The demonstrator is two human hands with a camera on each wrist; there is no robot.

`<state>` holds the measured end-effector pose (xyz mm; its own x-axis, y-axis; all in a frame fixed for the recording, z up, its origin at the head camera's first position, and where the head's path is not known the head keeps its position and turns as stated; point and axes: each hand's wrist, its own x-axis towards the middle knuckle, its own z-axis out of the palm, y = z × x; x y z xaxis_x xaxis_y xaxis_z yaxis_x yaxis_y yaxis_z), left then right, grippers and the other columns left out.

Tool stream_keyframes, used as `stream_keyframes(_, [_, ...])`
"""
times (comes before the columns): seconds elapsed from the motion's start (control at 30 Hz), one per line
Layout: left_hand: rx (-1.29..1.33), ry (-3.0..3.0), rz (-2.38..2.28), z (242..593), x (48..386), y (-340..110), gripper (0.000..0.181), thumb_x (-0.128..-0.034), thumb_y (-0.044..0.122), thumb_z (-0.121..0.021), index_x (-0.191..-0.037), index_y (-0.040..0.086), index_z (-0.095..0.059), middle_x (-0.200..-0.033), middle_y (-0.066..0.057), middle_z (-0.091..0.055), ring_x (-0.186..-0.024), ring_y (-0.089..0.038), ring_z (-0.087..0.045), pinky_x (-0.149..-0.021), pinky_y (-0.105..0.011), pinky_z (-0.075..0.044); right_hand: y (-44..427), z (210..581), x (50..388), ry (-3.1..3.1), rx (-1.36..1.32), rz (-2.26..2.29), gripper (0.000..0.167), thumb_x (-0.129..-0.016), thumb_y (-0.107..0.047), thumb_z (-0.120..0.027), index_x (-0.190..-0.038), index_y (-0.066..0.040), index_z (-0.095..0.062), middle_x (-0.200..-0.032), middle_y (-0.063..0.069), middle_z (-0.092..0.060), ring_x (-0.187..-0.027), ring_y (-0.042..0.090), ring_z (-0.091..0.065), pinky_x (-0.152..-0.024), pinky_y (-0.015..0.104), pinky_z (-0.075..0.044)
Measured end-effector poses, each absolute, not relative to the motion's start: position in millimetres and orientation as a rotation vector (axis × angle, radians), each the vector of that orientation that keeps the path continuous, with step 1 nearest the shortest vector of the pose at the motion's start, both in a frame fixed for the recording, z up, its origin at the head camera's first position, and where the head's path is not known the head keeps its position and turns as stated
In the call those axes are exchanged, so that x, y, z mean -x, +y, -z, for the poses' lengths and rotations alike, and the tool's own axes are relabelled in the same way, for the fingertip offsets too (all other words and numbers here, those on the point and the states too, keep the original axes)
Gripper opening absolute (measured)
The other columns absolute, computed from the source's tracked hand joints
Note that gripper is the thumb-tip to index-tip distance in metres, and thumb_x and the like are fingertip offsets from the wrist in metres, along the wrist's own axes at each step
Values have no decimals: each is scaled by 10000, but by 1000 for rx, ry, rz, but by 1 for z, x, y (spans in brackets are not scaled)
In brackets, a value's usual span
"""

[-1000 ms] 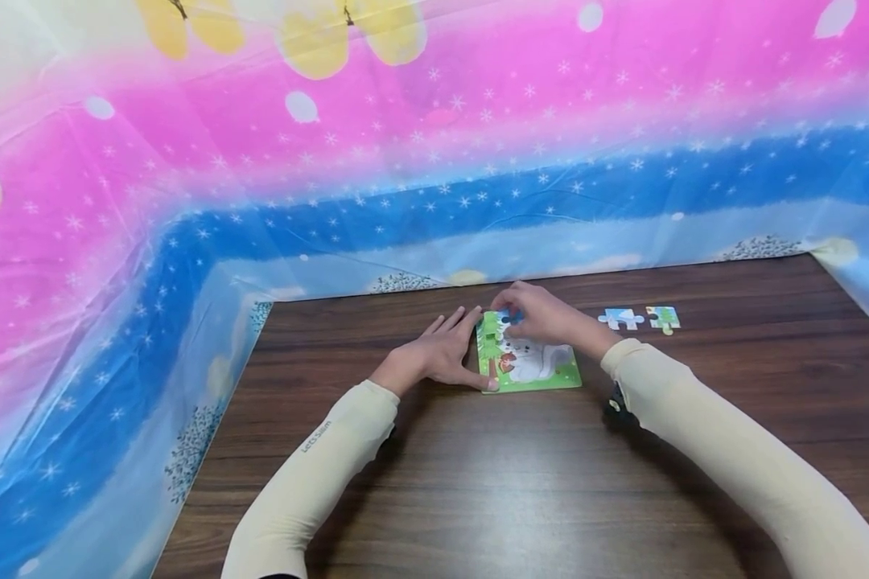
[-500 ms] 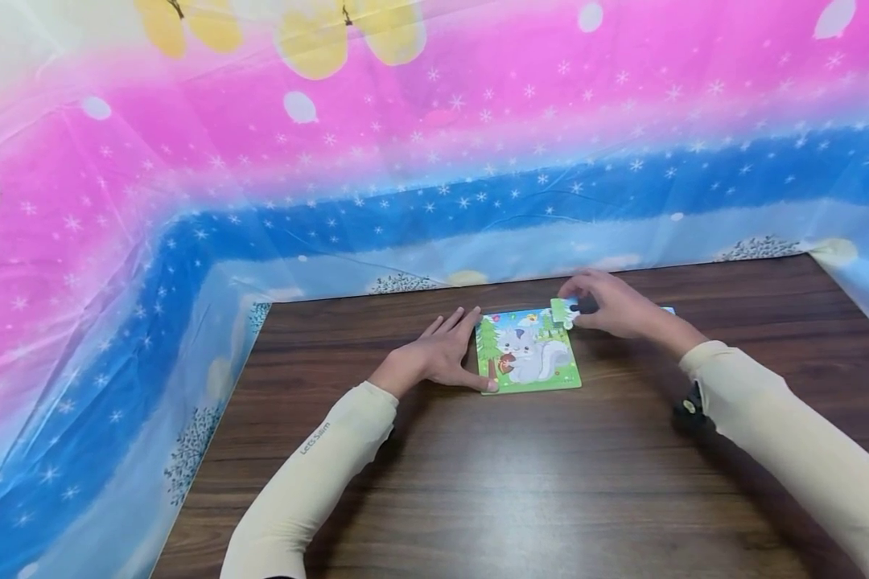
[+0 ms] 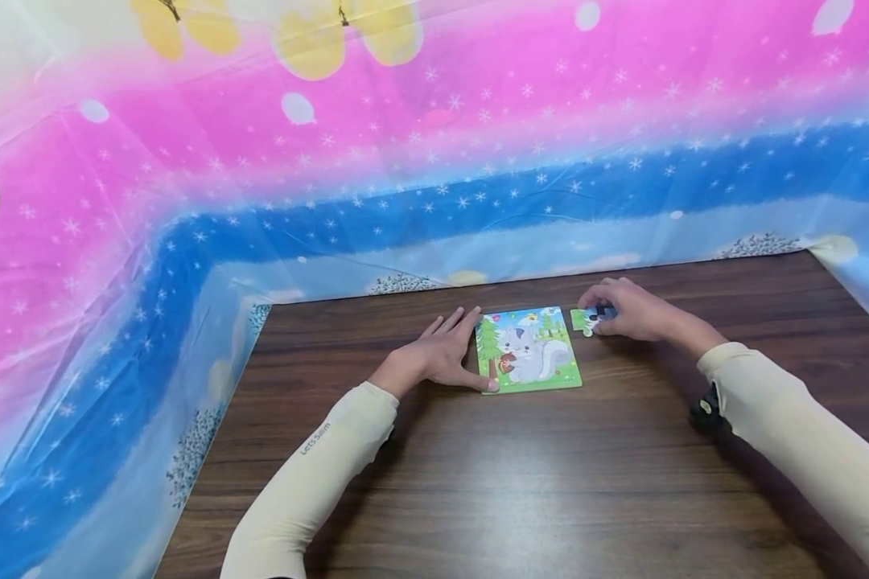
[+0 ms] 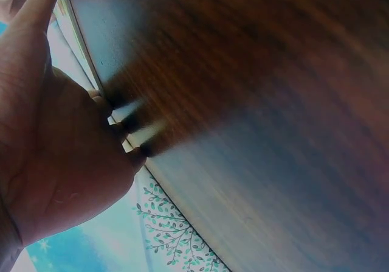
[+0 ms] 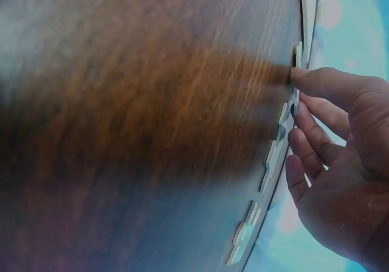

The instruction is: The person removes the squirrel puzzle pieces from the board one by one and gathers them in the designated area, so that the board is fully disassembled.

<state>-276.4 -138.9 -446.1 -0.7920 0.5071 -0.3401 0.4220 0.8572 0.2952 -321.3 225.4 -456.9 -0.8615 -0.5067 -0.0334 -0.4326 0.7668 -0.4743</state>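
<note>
Here | right grip [image 3: 632,310] pinches knobbed piece [image 3: 579,320] | squarish puzzle [image 3: 529,352] | grained tabletop [image 3: 507,474]

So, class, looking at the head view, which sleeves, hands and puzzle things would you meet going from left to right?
Left sleeve → left hand → squirrel picture → green-edged puzzle piece → right hand → right sleeve.

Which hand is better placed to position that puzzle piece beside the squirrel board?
Probably the right hand: it pinches that puzzle piece, while the left hand rests at the left edge of the squirrel board.
</note>
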Motion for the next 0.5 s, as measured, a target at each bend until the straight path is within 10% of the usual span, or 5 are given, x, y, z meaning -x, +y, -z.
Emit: stream_keyframes(0.5, [-681, 2616, -297, 448, 276, -142, 1282, -855, 762, -718, -1721, 205, 45, -1813, -9, 50, -1687, -240, 39, -1373, -500, -26, 214, 452, 316, 2810, 795, 614, 468, -946, -111, -769, -1398, -98, -651, -1445, 200, -596, -1344, 447, -482, -1074, 696, -410])
